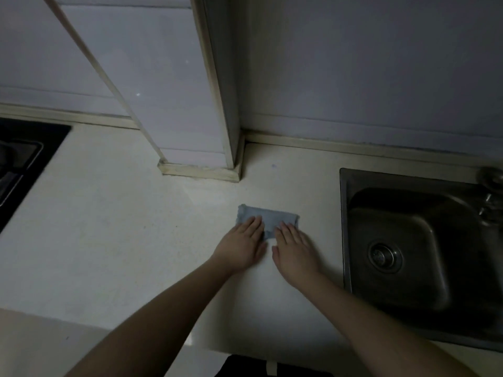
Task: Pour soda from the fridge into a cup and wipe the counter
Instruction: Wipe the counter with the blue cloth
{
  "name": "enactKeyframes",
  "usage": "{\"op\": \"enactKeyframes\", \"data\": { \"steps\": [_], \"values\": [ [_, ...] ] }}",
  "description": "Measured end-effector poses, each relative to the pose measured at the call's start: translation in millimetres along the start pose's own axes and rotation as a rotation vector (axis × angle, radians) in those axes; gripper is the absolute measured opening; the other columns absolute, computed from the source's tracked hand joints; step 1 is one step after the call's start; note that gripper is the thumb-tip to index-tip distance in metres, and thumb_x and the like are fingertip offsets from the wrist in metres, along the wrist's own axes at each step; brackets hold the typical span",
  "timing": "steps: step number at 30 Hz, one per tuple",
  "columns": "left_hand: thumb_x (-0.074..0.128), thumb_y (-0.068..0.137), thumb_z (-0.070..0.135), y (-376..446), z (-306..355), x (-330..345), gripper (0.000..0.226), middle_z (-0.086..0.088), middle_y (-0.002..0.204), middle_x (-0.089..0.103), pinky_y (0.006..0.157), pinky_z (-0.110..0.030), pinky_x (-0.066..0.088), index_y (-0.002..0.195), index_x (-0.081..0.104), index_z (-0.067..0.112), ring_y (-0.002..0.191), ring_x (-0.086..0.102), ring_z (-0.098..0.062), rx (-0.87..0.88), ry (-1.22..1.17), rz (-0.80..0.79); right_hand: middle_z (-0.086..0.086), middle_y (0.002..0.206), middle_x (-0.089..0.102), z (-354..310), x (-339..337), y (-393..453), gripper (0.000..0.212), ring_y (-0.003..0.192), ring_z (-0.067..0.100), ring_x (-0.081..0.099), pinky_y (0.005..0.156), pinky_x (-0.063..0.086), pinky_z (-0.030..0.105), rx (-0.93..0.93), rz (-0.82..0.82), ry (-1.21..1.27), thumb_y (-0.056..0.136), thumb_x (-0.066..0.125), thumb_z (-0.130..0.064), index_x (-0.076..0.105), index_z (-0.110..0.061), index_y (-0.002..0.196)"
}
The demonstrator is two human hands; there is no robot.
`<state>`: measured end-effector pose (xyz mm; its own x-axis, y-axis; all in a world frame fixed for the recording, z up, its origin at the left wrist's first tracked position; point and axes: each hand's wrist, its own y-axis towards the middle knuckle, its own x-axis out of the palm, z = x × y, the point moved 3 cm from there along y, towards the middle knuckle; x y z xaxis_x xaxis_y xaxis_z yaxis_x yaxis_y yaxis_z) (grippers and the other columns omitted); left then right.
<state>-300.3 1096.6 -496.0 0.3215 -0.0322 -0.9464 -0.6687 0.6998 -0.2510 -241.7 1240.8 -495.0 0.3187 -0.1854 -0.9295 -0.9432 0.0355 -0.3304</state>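
Small blue-grey rectangular cloth [268,221] lies flat on the pale table [109,227], long axis left-right, just left of the steel sink [408,240]. Left hand [241,247] and right hand [295,250] rest on its near edge, fingers apparently flat, gripping nothing.

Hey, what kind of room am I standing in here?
Most likely a home kitchen: a steel sink sits in a pale counter, with a black stove at the left. Both hands press a blue cloth flat on the counter.
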Motion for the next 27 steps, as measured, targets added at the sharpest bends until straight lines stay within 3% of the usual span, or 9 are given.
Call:
{"op": "enactKeyframes", "data": {
  "steps": [2,4,6,8,10,18,22,27],
  "values": [
    [0.033,0.093,0.043,24,-10,-9,0.063,-0.02,0.138,0.053,0.103,-0.042,0.043,0.131,0.057,-0.002,0.127,0.053,-0.032,0.012,-0.008,-0.019,0.017,0.14,0.05,-2,-9,23,0.057,0.13,0.03,0.047,0.108,0.035,0.041,0.02,0.022,-0.013,0.093,0.033,-0.038,0.052,-0.003,0.134],
    [0.039,0.091,0.038,48,-21,-17,0.06,-0.024,0.133,0.056,0.098,-0.043,0.047,0.126,0.06,-0.005,0.121,0.057,-0.036,0.016,0.003,-0.036,0.016,0.154,0.028,-1,-18,46,0.058,0.144,0.029,0.024,0.117,0.015,0.038,-0.007,0.018,-0.03,0.099,0.034,-0.035,0.029,-0.003,0.147],
    [0.039,0.095,0.033,69,-31,-27,0.057,-0.026,0.142,0.045,0.105,-0.043,0.041,0.135,0.05,-0.006,0.13,0.049,-0.038,0.034,0.011,-0.04,0.014,0.159,0.014,4,-26,68,0.06,0.147,0.026,0.011,0.119,0.006,0.036,-0.006,0.05,-0.032,0.101,0.031,-0.034,0.016,-0.006,0.151],
    [0.028,0.102,0.035,90,-41,-37,0.06,-0.022,0.157,0.02,0.117,-0.039,0.021,0.149,0.025,-0.002,0.146,0.024,-0.033,0.06,0.081,-0.061,0.012,0.16,0.011,9,-32,87,0.06,0.147,0.024,0.008,0.119,0.005,0.035,-0.015,0.077,-0.041,0.101,0.031,-0.033,0.013,-0.008,0.152],
    [0.022,0.104,0.035,111,-53,-47,0.059,-0.019,0.16,0.009,0.12,-0.037,0.014,0.153,0.014,0.002,0.149,0.013,-0.03,0.038,0.129,-0.099,0.011,0.16,0.012,12,-38,104,0.06,0.147,0.025,0.008,0.119,0.005,0.034,-0.04,0.091,-0.03,0.1,0.033,-0.031,0.013,-0.009,0.152],
    [0.019,0.103,0.044,173,-64,-65,0.063,-0.017,0.162,-0.001,0.119,-0.044,0.015,0.155,0.007,0.008,0.15,0.003,-0.03,-0.081,0.228,-0.236,0.008,0.161,0.007,27,-55,166,0.061,0.148,0.023,0.006,0.119,0.006,0.034,-0.05,0.084,-0.045,0.099,0.033,-0.033,0.009,-0.015,0.153],
    [0.017,0.102,0.046,196,-75,-71,0.064,-0.014,0.162,-0.001,0.119,-0.045,0.015,0.155,0.008,0.013,0.149,0.003,-0.03,-0.132,0.204,-0.287,0.009,0.16,0.012,31,-63,187,0.062,0.147,0.023,0.01,0.12,0.008,0.034,-0.051,0.111,-0.034,0.096,0.021,-0.036,0.014,-0.014,0.153],
    [0.017,0.102,0.04,211,-84,-72,0.061,-0.018,0.162,0.002,0.117,-0.05,0.019,0.155,0.009,0.009,0.149,0.003,-0.035,-0.104,0.26,-0.32,0.007,0.161,0.008,38,-68,202,0.059,0.148,0.022,0.006,0.12,0.007,0.034,-0.058,0.1,-0.035,0.101,0.03,-0.031,0.009,-0.016,0.154]
  ]
}}
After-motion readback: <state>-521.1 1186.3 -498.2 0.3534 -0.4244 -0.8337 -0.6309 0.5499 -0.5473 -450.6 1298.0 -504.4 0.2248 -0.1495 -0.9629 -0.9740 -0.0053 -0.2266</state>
